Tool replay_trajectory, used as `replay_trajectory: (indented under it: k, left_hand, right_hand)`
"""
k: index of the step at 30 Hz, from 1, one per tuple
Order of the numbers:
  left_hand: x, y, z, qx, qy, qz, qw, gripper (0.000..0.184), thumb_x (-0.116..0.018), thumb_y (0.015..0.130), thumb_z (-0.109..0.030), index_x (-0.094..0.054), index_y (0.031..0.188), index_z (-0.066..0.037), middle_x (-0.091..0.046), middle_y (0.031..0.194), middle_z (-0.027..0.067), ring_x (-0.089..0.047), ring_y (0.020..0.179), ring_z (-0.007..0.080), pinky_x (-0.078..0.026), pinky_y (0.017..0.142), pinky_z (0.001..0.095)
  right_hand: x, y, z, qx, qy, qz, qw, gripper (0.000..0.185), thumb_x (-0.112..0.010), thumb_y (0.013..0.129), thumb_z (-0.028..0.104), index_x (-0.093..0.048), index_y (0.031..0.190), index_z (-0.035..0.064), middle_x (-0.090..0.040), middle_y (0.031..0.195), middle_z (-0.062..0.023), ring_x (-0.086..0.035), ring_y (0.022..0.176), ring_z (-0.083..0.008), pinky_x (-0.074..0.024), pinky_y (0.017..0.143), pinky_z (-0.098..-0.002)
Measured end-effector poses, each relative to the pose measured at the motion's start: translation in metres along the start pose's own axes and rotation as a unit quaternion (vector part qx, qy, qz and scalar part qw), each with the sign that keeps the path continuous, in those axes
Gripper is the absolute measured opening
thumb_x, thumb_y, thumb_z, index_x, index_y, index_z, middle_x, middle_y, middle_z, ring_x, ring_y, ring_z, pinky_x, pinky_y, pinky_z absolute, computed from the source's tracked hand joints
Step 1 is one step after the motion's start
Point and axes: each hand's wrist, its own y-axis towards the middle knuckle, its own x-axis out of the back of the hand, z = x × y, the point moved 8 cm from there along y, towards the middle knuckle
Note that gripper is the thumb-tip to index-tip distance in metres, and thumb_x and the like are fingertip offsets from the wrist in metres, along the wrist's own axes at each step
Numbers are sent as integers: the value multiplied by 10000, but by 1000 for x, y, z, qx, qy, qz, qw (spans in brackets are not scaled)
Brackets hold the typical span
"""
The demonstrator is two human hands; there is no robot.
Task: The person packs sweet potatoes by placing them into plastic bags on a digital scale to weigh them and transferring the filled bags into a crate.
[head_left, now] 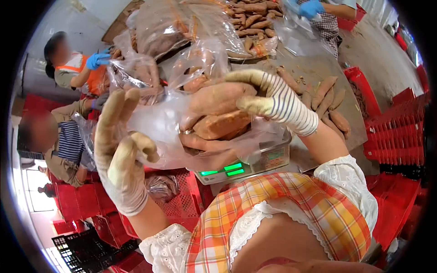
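Observation:
A clear plastic bag [159, 119] of sweet potatoes lies on a digital scale [268, 159] with lit green displays. My right hand [268, 98], in a cream glove with a striped cuff, grips the end of a large sweet potato [218, 98] at the bag's mouth. Below it, a second sweet potato [223, 125] shows a pale orange, rough side. My left hand [120, 157], gloved too, is raised at the bag's left side with fingers apart. Whether its fingertips touch the film I cannot tell.
Loose sweet potatoes [325, 98] lie right of the scale; a larger pile [252, 18] is at the back. Filled bags [159, 27] stand behind. Red crates [396, 136] flank both sides. Two people [82, 68] work at left; another person's blue-gloved hand [312, 8] is at top right.

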Motion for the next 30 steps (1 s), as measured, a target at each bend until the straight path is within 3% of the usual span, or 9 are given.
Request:
replay_trajectory:
  k: [10, 14, 16, 18, 20, 22, 24, 28, 30]
  left_hand:
    - [4, -23, -15, -80, -35, 47, 995, 688, -700, 706, -58, -417, 1329, 16, -398, 1370, 245, -544, 1117, 208, -503, 799, 261]
    - [-3, -11, -13, -145, 286, 56, 946, 629, -432, 716, 176, -464, 1305, -43, -390, 1402, 157, -483, 1197, 227, -465, 915, 312]
    - [5, -3, -18, -182, 339, 5, 923, 579, -456, 726, 140, -477, 1284, -15, -458, 1345, 154, -496, 1185, 216, -445, 932, 304]
    - [17, 4, -19, -193, 383, -17, 903, 489, -489, 767, 101, -509, 1246, 5, -545, 1247, 143, -522, 1152, 200, -430, 935, 279]
    - [30, 10, -10, -182, 328, -52, 925, 419, -546, 792, 48, -541, 1209, 20, -608, 1150, 125, -554, 1102, 185, -426, 926, 269]
    - [24, 17, -19, -202, 272, -70, 938, 347, -591, 814, -5, -577, 1159, 23, -638, 1075, 104, -591, 1004, 166, -446, 890, 258]
    - [7, 30, -25, -100, 46, -66, 992, 281, -607, 836, -40, -603, 1109, 29, -654, 999, 79, -601, 916, 133, -473, 836, 245]
    - [2, 47, -25, -71, 34, -75, 994, 261, -617, 852, -53, -607, 1102, 22, -655, 1000, 91, -617, 880, 133, -504, 753, 247]
    - [-2, 50, -17, -140, 12, -19, 990, 244, -610, 854, -50, -615, 1088, 18, -658, 988, 88, -621, 881, 139, -504, 780, 253]
  right_hand:
    - [6, -53, -67, -86, -336, 75, 935, 559, -708, 750, 271, -482, 1192, 15, -599, 1057, -112, -570, 1010, -176, -460, 863, -310]
    - [19, -52, -54, -5, -701, 161, 695, 468, -643, 773, 406, -553, 1028, 23, -627, 863, -120, -628, 747, -320, -498, 708, -374]
    - [28, -43, -26, -138, -805, 231, 528, 425, -633, 747, 432, -597, 866, 26, -616, 849, -101, -611, 805, -288, -477, 751, -443]
    - [36, -39, 30, 52, -825, 157, 541, 300, -670, 701, 335, -610, 772, 50, -599, 830, -78, -570, 903, -264, -435, 847, -467]
    - [58, -37, 54, 189, -872, 131, 432, 215, -689, 653, 224, -617, 788, 73, -573, 799, -60, -523, 975, -253, -395, 912, -442]
    - [46, -28, 76, 172, -880, 150, 416, 183, -684, 633, 136, -605, 791, 87, -566, 776, -50, -546, 907, -246, -380, 938, -417]
    - [20, -23, 124, 279, -788, 42, 547, 182, -664, 635, 96, -608, 808, 110, -586, 750, -63, -573, 824, -248, -422, 835, -393]
    - [-25, -22, 132, 259, -670, -1, 695, 258, -564, 651, 1, -614, 898, 53, -622, 859, -91, -584, 826, -296, -457, 753, -382]
    - [-56, -22, 125, 333, -696, 5, 636, 299, -543, 669, -6, -610, 957, 38, -605, 945, -135, -580, 854, -322, -474, 760, -385]
